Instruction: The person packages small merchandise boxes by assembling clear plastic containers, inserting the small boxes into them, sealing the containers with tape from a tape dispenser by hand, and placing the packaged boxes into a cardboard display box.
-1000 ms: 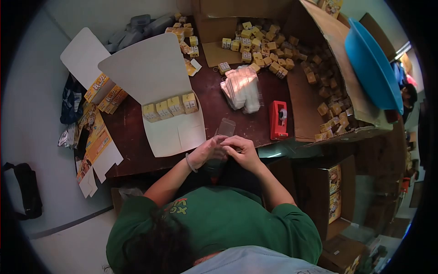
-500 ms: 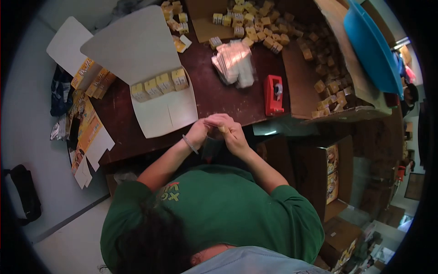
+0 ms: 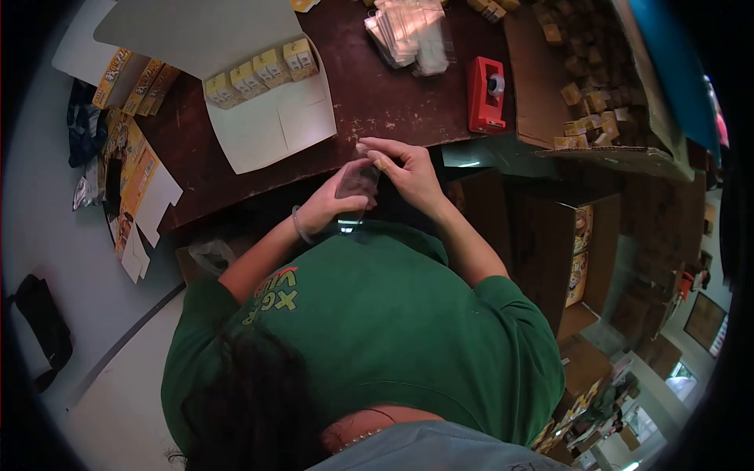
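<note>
— While both my hands are up at the near edge of the bench [image 3: 393, 118], what do you make of them?

— My left hand [image 3: 330, 206] is clasped around a clear plastic sleeve [image 3: 357, 184], gripping it from below. My right hand [image 3: 408, 171] pinches the top of that same sleeve with its fingertips [image 3: 369, 149]. So the sleeve sits between my 2 hands, tilted, just off the bench edge and above my lap.

— Is anything inside it?

— I cannot tell; it is see-through and dark against the shadow behind.

— What lies beyond your hands?

— Just past my left hand, a white card tray [image 3: 271, 129] lies flat on the bench with 4 small yellow boxes [image 3: 263, 69] lined up along its far fold. Past my right hand stands a red tape dispenser [image 3: 485, 94]. Between those 2, farther out, a stack of clear sleeves [image 3: 408, 35] rests on the wood.

— And out to the sides?

— Far to the right of my right hand, an open cardboard carton [image 3: 597, 149] holds a heap of more yellow boxes. Out to the left of my left hand, flattened orange printed cartons [image 3: 129, 157] hang over the bench end.
</note>
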A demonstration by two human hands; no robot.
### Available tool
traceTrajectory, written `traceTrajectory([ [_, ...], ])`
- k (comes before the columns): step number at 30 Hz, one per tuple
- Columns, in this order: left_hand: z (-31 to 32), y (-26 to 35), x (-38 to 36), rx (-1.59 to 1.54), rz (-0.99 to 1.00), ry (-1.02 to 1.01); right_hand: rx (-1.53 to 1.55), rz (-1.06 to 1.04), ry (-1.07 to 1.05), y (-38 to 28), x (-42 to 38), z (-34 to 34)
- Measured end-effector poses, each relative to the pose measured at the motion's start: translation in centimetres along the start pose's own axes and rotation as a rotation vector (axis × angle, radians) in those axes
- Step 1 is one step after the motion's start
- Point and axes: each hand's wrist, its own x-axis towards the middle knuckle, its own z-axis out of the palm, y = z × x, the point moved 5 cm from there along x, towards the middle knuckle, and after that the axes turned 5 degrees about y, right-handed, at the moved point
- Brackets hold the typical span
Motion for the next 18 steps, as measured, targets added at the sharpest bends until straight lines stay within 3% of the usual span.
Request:
traceTrajectory([
  [2,-0.3,0.8,0.8,0.012,-0.017,0.17,-0.054,-0.114,-0.041,-0.5,-0.2,0.6],
  [5,0.6,2.8,1.7,0.116,0.065,0.194,-0.006,-0.098,-0.034,-1.4,0.0,-0.1],
  [8,1.2,3.6,2.8,0.163,0.189,0.197,-0.155,-0.346,0.037,-3.1,-0.5,-0.5],
  [14,0.8,3.8,3.7,0.258,0.273,0.203,-0.426,-0.514,0.012,-2.9,-0.5,-1.3],
  [17,2.1,4.9,4.0,0.141,0.335,0.268,-0.15,-0.383,0.289,-2.6,-0.8,-1.2],
  [18,1.5,4.9,4.5,0.173,0.364,0.304,0.001,-0.281,0.272,-1.5,-0.6,-0.8],
])
